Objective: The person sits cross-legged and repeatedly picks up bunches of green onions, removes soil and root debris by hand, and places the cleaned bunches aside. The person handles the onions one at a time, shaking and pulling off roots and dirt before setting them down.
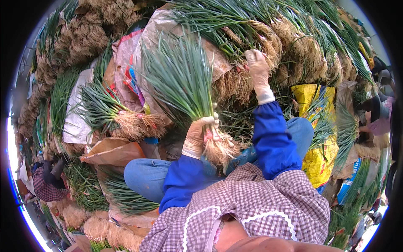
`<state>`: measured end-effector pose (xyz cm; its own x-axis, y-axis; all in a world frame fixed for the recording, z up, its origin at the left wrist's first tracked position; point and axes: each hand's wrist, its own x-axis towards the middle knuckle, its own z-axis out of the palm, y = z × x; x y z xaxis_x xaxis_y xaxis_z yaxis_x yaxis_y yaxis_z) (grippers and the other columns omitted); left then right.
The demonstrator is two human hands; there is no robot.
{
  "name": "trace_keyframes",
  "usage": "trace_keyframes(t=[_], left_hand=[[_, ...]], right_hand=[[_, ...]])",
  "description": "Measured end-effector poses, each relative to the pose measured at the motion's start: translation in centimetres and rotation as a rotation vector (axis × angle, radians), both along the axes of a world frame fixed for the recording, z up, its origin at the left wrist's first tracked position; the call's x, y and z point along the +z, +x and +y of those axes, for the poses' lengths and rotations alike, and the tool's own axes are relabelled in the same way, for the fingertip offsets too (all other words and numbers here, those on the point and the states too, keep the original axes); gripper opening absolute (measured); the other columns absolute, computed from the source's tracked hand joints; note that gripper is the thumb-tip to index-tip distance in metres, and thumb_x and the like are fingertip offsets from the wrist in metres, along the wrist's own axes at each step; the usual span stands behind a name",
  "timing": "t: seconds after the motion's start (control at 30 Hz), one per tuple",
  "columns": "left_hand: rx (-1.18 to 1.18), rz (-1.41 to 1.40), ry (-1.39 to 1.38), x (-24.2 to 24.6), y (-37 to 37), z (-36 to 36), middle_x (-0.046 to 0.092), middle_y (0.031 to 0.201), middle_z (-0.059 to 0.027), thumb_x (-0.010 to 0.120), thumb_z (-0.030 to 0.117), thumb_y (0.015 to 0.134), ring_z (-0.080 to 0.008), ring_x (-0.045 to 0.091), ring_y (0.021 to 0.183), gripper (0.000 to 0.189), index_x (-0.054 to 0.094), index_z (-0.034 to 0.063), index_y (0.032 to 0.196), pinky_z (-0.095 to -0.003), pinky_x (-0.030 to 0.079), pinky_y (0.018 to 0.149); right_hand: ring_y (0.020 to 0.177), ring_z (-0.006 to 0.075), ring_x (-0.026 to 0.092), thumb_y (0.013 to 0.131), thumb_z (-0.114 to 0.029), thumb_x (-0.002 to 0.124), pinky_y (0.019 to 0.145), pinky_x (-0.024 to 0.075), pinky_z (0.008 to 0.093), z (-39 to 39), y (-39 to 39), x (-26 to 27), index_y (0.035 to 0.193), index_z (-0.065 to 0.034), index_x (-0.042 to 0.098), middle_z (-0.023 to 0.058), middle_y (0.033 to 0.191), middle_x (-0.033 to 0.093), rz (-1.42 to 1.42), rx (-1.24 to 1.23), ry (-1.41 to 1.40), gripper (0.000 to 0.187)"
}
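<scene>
My left hand, in a pale glove, grips a bunch of green onions just above the bulbs. Its leaves fan up and away from me, and the pinkish bulbs and tan roots hang over my lap. My gloved right hand is at the large heap of green onions in front, its fingers curled among stems beside some reddish bulbs. Its fingertips are hidden, so whether it grips a stem is unclear. To the left, smaller bunches lie with their roots towards me.
A woven sack lies under the heap. Loose leaves litter the ground by my knees. A yellow sack sits at my right, an open brown sack at my left. Other people sit at both sides among more onions.
</scene>
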<state>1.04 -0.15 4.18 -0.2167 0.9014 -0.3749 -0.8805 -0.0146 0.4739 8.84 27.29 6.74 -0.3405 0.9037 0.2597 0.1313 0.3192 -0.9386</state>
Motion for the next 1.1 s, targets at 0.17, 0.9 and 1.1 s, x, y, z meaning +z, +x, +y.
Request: trace_keyframes(t=[0.17, 0.9, 1.1], left_hand=[[0.177, -0.040, 0.226, 1.2, -0.8, 0.5, 0.060, 0.092, -0.0066, 0.063, 0.004, 0.078, -0.0170, 0.056, 0.075, 0.060, 0.044, -0.0014, 0.135, -0.0288, 0.051, 0.070], [-0.017, 0.102, -0.114, -0.4, 1.0, -0.6, 0.061, 0.055, -0.0139, 0.056, 0.020, 0.085, -0.0267, 0.061, 0.045, 0.032, 0.065, -0.0050, 0.102, -0.0371, 0.057, 0.053], [0.203, 0.040, -0.141, -2.1, -0.1, -1.7, 0.066, 0.091, -0.0197, 0.060, 0.013, 0.078, -0.0313, 0.066, 0.060, 0.033, 0.060, -0.0065, 0.105, -0.0414, 0.059, 0.055]], right_hand=[[0.097, 0.0305, 0.066, 0.086, -0.040, 0.061, 0.084, 0.0510, 0.0403, 3.7, 1.5, -3.6, 0.112, -0.0148, 0.068, 0.0145, 0.102, 0.069, -0.908, 0.181, 0.182, 0.037], [0.075, 0.0155, 0.059, 0.090, -0.031, 0.064, 0.066, 0.0462, 0.0272, -11.2, 2.3, -3.3, 0.098, -0.0077, 0.067, 0.0035, 0.080, 0.062, -0.288, 0.739, -0.394, 0.025], [0.080, 0.0225, 0.066, 0.085, -0.039, 0.067, 0.067, 0.0553, 0.0353, -2.0, 3.1, -1.3, 0.097, -0.0105, 0.067, 0.0051, 0.084, 0.066, -0.230, 0.291, -0.447, 0.031]])
